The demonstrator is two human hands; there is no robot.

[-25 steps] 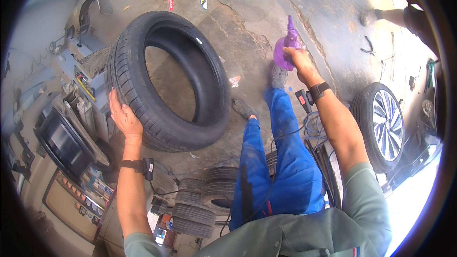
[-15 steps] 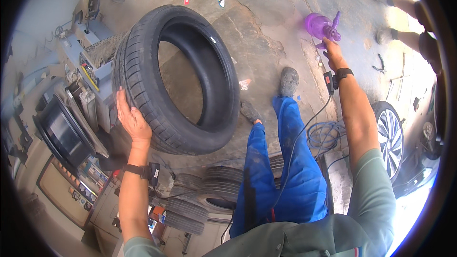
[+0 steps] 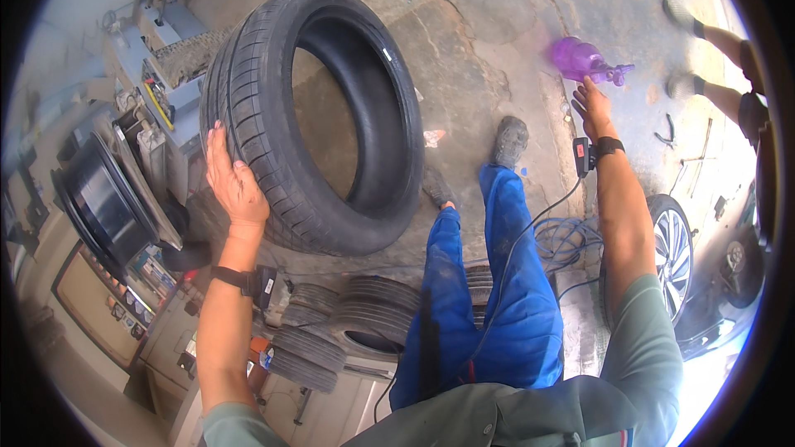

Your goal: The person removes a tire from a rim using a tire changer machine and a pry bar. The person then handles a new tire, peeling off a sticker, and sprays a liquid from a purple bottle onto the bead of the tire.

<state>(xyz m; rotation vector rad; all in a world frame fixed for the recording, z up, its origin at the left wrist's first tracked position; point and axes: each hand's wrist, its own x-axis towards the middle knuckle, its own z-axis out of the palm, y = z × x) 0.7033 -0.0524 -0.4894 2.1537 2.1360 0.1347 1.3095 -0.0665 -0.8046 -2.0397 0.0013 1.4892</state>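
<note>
My left hand (image 3: 236,178) lies open against the tread of a big black tyre (image 3: 373,228), which stands tilted at my left, its wide opening facing up toward me. Just beyond the fingertips of my right hand (image 3: 593,108), a purple spray bottle (image 3: 580,58) is on its side; I cannot tell whether it rests fully on the floor. That hand's fingers are apart, not wrapped round the bottle. Bands with small boxes and cables are on both wrists.
A grey machine (image 3: 149,41) and dark rim (image 3: 108,199) stand left. Tyres (image 3: 373,306) lie behind my blue-trousered legs. At right are a spoked wheel (image 3: 671,257), coiled hose (image 3: 559,236), pliers (image 3: 667,132) and another person's legs (image 3: 725,99) on the cracked floor (image 3: 480,25).
My right hand has reached outward and let go of the purple bottle, which has gone from upright in my grasp to its side. My left hand stays on the tyre.
</note>
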